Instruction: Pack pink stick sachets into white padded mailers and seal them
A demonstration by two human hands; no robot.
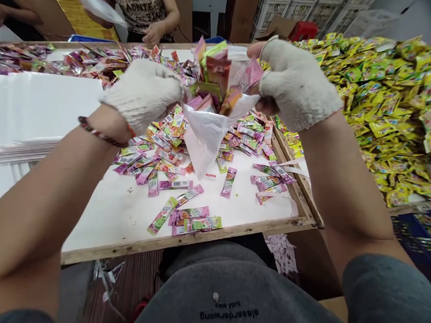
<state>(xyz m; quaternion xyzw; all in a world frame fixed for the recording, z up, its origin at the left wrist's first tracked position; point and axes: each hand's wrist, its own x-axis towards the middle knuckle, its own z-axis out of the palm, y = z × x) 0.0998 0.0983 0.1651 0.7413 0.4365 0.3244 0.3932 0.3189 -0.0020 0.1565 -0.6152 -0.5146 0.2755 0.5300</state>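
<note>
My left hand (146, 95), in a white knit glove with bare fingertips, is closed on the left edge of a clear plastic bag (206, 140). On the other side, my right hand (298, 84), gloved the same way, grips the bag's right edge. Between them the bag's mouth is spread, and several colourful snack sachets (217, 73) stick up out of it. The bag hangs above a heap of small stick packets (168, 156), pink, purple and green, on the white tabletop. My fingertips are partly hidden behind the bag.
A stack of white plastic bags (42, 109) lies at left. Yellow packets (381, 111) are heaped at right, past a wooden table rim (190, 239). Across the table, a person (145, 17) stands behind more sachets. White crates (276, 6) and a red stool (303, 30) are at the back.
</note>
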